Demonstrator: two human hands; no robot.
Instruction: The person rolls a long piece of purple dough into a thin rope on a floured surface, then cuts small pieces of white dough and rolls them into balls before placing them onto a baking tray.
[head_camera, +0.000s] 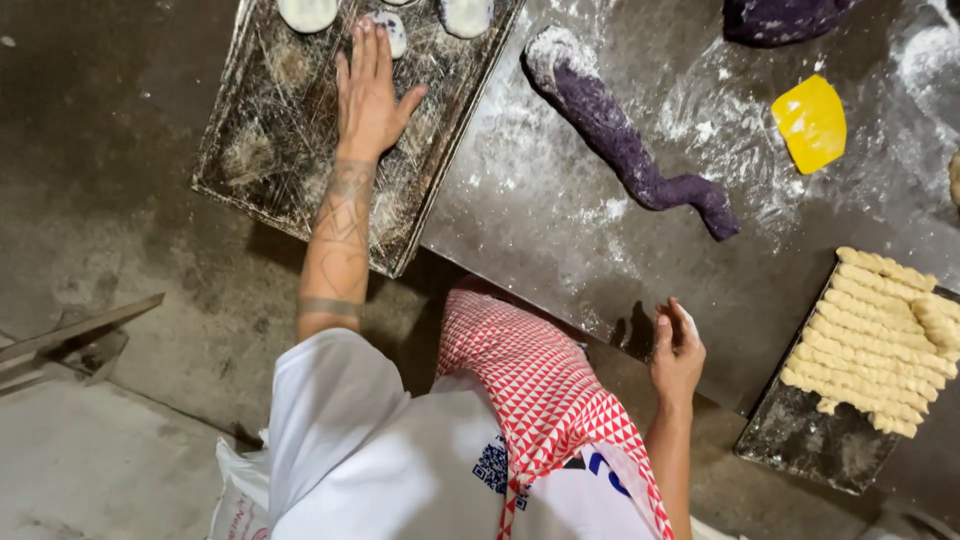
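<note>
Head view: left hand (368, 100) fingers spread flat on tray (262, 150) by dough discs (392, 32); right hand (677, 352) loosely curled, empty; purple dough roll (625, 150) uncut.

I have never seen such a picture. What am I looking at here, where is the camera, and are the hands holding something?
The camera sits on a person's head and looks down at their own two bare hands. The left hand lies flat and open on a dark, scratched baking tray, fingertips at a small white dough piece. The right hand rests at the edge of a floured metal table and holds nothing. On the table lie a long purple dough roll, a yellow scraper and a second tray with pale ridged dough strips.
</note>
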